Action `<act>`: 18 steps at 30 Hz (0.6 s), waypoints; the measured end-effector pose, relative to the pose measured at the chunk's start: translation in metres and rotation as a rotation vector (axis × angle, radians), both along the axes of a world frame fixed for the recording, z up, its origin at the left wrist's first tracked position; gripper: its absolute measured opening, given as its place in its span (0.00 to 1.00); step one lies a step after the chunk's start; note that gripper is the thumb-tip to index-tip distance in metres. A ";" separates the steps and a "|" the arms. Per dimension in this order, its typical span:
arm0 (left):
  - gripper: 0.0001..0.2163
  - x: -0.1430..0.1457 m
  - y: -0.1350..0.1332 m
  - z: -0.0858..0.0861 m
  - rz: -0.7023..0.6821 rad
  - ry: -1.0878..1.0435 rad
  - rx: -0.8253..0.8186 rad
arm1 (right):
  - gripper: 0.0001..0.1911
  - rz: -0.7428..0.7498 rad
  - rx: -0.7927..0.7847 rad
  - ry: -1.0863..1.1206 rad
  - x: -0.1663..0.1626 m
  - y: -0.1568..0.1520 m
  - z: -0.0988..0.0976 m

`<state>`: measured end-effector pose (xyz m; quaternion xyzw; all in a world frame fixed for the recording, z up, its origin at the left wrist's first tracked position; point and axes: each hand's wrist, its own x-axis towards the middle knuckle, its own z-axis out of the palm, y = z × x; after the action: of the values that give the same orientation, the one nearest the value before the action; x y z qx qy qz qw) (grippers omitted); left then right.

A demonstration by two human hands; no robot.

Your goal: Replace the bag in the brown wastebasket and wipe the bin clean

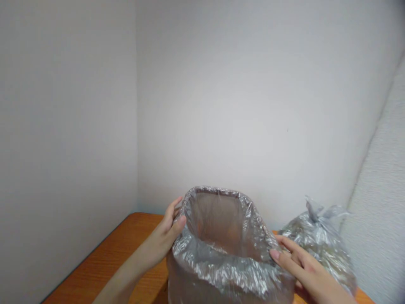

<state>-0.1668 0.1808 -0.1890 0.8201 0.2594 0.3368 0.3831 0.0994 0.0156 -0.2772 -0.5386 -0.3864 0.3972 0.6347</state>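
A small brown bin (pixel 218 223) stands on a wooden table (pixel 104 261), lined with a clear silvery plastic bag (pixel 221 270) folded over its rim. My left hand (pixel 167 232) grips the bag's folded edge at the bin's left rim, thumb on the plastic and fingers curled behind. At the right rim my right hand (pixel 300 264) lies with fingers stretched against the liner, fingertips touching the plastic. The bin's inside looks empty.
A tied, filled silvery plastic bag (pixel 319 240) sits on the table just right of the bin, behind my right hand. White walls meet in a corner behind the table. A white textured surface (pixel 379 211) rises at the right edge.
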 end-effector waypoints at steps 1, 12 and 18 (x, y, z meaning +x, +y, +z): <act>0.36 0.002 0.006 0.000 -0.010 -0.010 -0.037 | 0.32 0.005 0.035 0.063 -0.004 0.002 0.003; 0.38 -0.002 0.071 -0.035 0.189 -0.318 -0.211 | 0.23 -0.074 0.162 0.147 0.007 0.029 -0.013; 0.29 -0.040 0.081 -0.069 0.224 -0.214 -0.555 | 0.26 -0.153 0.097 0.367 0.022 0.029 -0.070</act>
<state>-0.2072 0.2621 -0.2583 0.6105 0.3883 0.3776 0.5779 0.1211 0.0442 -0.3467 -0.4540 -0.2409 0.4202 0.7479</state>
